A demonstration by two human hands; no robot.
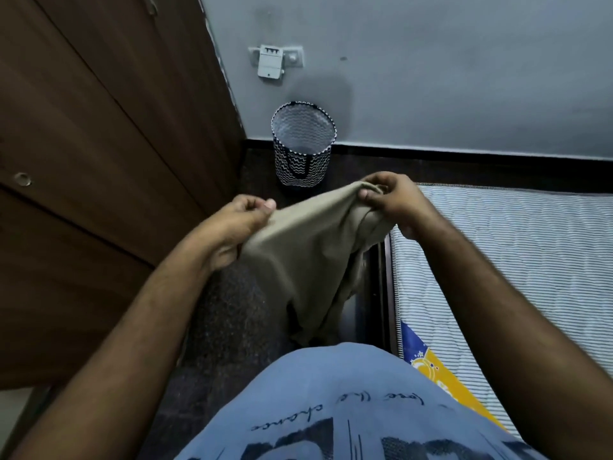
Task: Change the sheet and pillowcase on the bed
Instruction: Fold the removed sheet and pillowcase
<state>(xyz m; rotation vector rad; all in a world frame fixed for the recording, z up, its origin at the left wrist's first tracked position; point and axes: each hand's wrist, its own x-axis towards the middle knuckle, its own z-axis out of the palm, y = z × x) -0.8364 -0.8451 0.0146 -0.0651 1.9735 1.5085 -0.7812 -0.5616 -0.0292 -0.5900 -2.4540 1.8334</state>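
A beige-olive cloth [305, 254] hangs in front of me, stretched between both hands; I cannot tell whether it is a sheet or a pillowcase. My left hand [238, 224] pinches its left edge between thumb and curled fingers. My right hand [388, 197] grips a bunched part of its upper right edge. The cloth's lower part droops toward the dark floor beside the bed frame. At the right lies the bare mattress [517, 257], white with thin dark stripes and a blue and yellow label, with no sheet on it.
A black-and-white zigzag laundry basket [302, 144] stands on the floor against the grey wall, just beyond my hands. A brown wooden wardrobe [93, 154] fills the left side. A white wall fitting [272, 63] sits above the basket. A narrow strip of dark floor runs between wardrobe and bed.
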